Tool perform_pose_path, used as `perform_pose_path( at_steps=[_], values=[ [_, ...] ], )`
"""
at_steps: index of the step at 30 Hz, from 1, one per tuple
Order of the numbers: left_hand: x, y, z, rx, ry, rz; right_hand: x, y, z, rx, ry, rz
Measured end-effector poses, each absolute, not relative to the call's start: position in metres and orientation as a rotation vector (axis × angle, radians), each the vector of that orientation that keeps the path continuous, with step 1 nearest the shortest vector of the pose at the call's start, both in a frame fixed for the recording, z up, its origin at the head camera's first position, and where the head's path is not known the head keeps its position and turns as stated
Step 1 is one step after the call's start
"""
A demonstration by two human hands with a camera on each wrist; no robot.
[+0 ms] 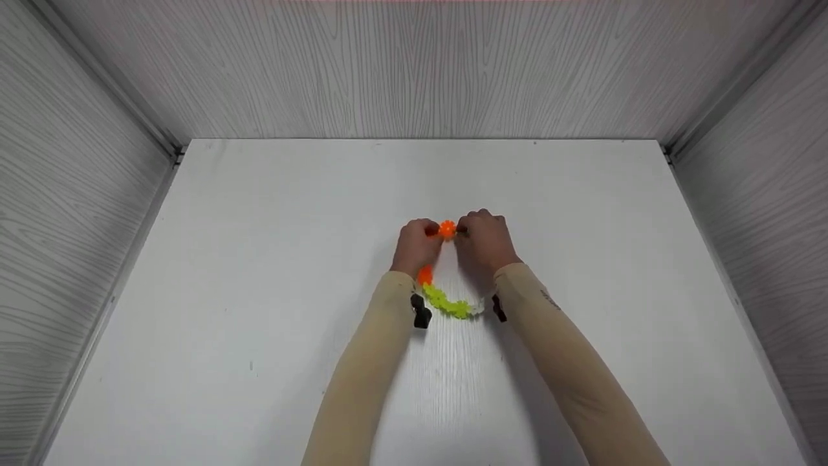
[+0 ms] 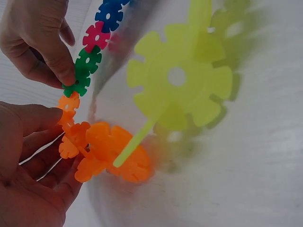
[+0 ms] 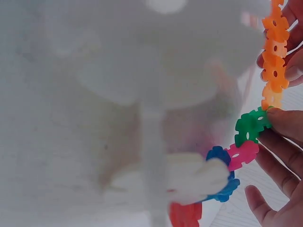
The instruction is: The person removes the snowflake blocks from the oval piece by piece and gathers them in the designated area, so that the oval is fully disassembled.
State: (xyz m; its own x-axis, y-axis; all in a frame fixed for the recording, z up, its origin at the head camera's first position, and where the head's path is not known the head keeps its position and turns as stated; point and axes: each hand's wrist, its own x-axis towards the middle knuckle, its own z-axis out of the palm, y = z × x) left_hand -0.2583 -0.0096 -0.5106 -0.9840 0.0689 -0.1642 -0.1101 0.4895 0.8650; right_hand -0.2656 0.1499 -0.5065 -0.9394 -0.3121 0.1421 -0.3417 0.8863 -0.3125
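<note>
Notched plastic snowflake discs, slotted edge to edge, form a curved chain between my forearms. My left hand (image 1: 414, 247) pinches the orange discs (image 2: 71, 135) between thumb and fingers. On the other side, my right hand (image 1: 488, 238) grips a green disc (image 3: 252, 124) with its thumb and fingers. The orange and green ends meet between the hands; whether they are locked cannot be told. Beyond the green come a pink disc (image 3: 243, 155), blue discs (image 3: 221, 182) and a red disc (image 3: 185, 215). Yellow discs (image 1: 438, 298) and a white disc (image 1: 477, 308) curve nearer my body.
The white tabletop (image 1: 272, 226) spreads around both hands. Grey wood-grain panels stand at the back (image 1: 414, 71), at the left (image 1: 71, 194) and at the right (image 1: 757, 181). Black wrist mounts (image 1: 421, 312) sit close to the near part of the chain.
</note>
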Motion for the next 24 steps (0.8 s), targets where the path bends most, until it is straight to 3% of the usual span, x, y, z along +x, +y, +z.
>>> perform_pose_path(
  at_steps=[24],
  values=[
    [-0.233,-0.021,-0.490,0.196,2.145,2.062,-0.228,0.169,-0.484,0.903,-2.408,0.513]
  ],
)
